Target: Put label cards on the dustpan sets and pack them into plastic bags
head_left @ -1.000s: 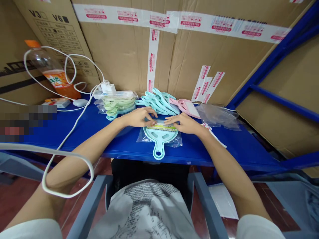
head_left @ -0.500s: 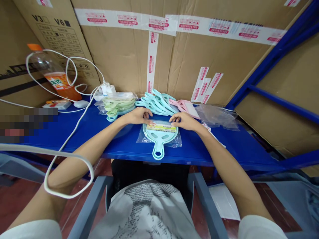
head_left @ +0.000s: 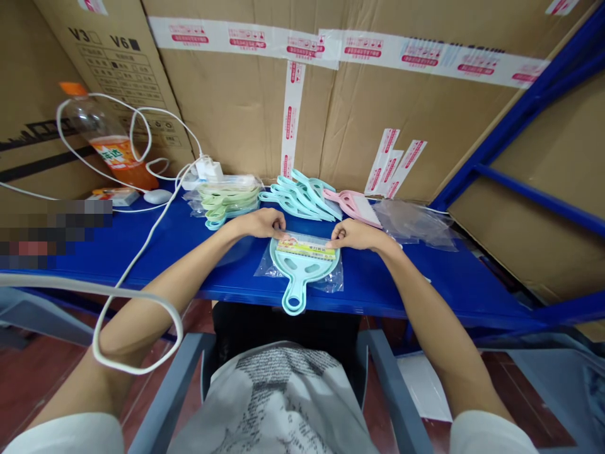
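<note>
Turquoise dustpan (head_left: 314, 272): flat on blue desk (head_left: 387, 293), near edge, pan part in clear bag (head_left: 336, 282); handle (head_left: 297, 287) end juts over desk edge.
Long axis: runs from between the hands back toward the body, handle end nearest the body and angled slightly left.
Hands vs dustpan: it lies between them and on the body side; hands at the bag's far corners, neither clearly nearer.
Left hand (head_left: 265, 222): thumb and finger pinching clear bag, far left corner.
Right hand (head_left: 358, 234): pinching clear bag, far right corner; thumb by the end of the label strip.
Label strip (head_left: 306, 248): yellow and green, across the pan; characters too small to read.
Beyond hands: turquoise pile (head_left: 302, 197), green pile (head_left: 227, 200), 1 pink dustpan (head_left: 347, 202).
Left carton (head_left: 106, 66): "V3" with blank box, "V6" with filled box; table print below, unreadable.
Bottle (head_left: 118, 154): orange drink; label looks like 年达, partly turned away, brand unsure.
Tape (head_left: 212, 36): white, red print, illegible.
Shirt (head_left: 278, 400): printed text, can't read.
</note>
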Demonstrator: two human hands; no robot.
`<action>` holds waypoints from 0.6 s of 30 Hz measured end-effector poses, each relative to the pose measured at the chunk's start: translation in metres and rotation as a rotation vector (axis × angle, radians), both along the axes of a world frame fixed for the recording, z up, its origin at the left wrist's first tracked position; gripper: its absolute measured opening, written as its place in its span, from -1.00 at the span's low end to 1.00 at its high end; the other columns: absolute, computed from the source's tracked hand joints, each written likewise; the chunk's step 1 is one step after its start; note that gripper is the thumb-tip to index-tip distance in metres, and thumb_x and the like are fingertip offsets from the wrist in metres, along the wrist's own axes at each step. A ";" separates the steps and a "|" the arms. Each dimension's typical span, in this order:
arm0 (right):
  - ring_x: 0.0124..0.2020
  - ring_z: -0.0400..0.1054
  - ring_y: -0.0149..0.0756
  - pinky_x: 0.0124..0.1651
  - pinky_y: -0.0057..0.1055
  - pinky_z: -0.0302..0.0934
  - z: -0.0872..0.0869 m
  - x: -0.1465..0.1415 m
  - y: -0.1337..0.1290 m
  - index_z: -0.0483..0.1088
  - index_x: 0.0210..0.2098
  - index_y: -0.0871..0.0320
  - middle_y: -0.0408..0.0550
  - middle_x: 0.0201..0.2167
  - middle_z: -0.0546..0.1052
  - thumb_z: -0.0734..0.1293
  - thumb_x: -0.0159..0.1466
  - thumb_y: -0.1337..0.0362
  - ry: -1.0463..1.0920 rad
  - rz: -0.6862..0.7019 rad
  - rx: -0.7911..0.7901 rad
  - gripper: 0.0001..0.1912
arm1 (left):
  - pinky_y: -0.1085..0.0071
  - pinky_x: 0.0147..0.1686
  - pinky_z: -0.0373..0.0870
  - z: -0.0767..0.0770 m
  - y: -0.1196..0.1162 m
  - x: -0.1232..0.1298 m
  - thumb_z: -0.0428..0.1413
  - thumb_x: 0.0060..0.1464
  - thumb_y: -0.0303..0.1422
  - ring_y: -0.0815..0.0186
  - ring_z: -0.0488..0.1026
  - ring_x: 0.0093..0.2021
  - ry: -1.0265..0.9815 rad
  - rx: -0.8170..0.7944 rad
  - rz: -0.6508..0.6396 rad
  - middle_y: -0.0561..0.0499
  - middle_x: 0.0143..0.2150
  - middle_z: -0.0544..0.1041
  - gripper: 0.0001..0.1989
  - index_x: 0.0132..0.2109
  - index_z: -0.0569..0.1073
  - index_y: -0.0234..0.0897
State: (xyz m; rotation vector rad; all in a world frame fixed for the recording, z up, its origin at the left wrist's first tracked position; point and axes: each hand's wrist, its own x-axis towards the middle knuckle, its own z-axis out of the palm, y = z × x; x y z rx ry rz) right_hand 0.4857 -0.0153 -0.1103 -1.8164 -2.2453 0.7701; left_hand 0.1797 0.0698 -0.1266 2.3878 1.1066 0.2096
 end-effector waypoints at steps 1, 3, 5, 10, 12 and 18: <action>-0.39 0.44 -0.28 -0.34 -0.38 0.19 0.003 -0.002 -0.002 0.54 -0.40 0.13 -0.11 -0.45 0.59 0.66 0.07 -0.22 -0.054 -0.021 0.000 -0.44 | 0.42 -0.32 0.40 0.002 -0.001 0.000 0.41 -0.04 -0.02 0.23 0.58 -0.27 0.016 -0.001 0.021 -0.07 -0.22 0.68 -0.55 -0.17 0.61 -0.29; -0.43 0.50 -0.27 -0.35 -0.39 0.25 0.008 -0.006 -0.007 0.50 -0.43 0.13 -0.09 -0.47 0.62 0.66 0.12 -0.21 -0.135 -0.082 -0.028 -0.44 | 0.41 -0.38 0.40 0.004 -0.005 -0.001 0.46 -0.07 0.03 0.24 0.59 -0.36 0.062 -0.031 0.071 -0.05 -0.28 0.68 -0.48 -0.14 0.58 -0.27; -0.52 0.53 -0.27 -0.41 -0.41 0.29 0.010 -0.009 -0.011 0.45 -0.43 0.12 -0.07 -0.53 0.61 0.65 0.16 -0.22 -0.130 -0.136 -0.090 -0.42 | 0.39 -0.47 0.40 0.006 -0.010 -0.001 0.49 -0.07 0.07 0.23 0.58 -0.48 0.101 -0.121 0.129 -0.01 -0.40 0.65 -0.41 -0.09 0.55 -0.26; -0.58 0.57 -0.20 -0.54 -0.41 0.42 0.005 -0.009 -0.018 0.47 -0.36 0.11 -0.01 -0.55 0.63 0.76 0.07 -0.06 0.211 -0.207 -0.190 -0.47 | 0.35 -0.50 0.50 0.001 -0.016 0.001 0.54 -0.08 0.01 0.09 0.66 -0.49 -0.067 -0.336 0.233 -0.03 -0.55 0.60 -0.38 -0.05 0.48 -0.24; -0.54 0.60 -0.15 -0.49 -0.37 0.52 0.002 -0.005 -0.017 0.52 -0.32 0.12 0.02 -0.55 0.64 0.79 0.00 0.04 0.361 -0.246 -0.231 -0.49 | 0.34 -0.51 0.53 -0.002 -0.015 0.000 0.59 -0.19 -0.01 0.08 0.67 -0.48 -0.195 -0.350 0.233 0.01 -0.55 0.59 -0.33 -0.08 0.46 -0.21; -0.53 0.50 -0.31 -0.49 -0.46 0.49 -0.001 0.008 -0.008 0.58 -0.35 0.19 -0.03 -0.52 0.61 0.76 -0.01 0.28 0.551 -0.258 -0.297 -0.63 | 0.30 -0.41 0.63 0.000 -0.005 -0.007 0.66 -0.32 -0.13 0.14 0.68 -0.37 -0.501 -0.449 0.223 -0.04 -0.39 0.67 -0.33 -0.12 0.53 -0.24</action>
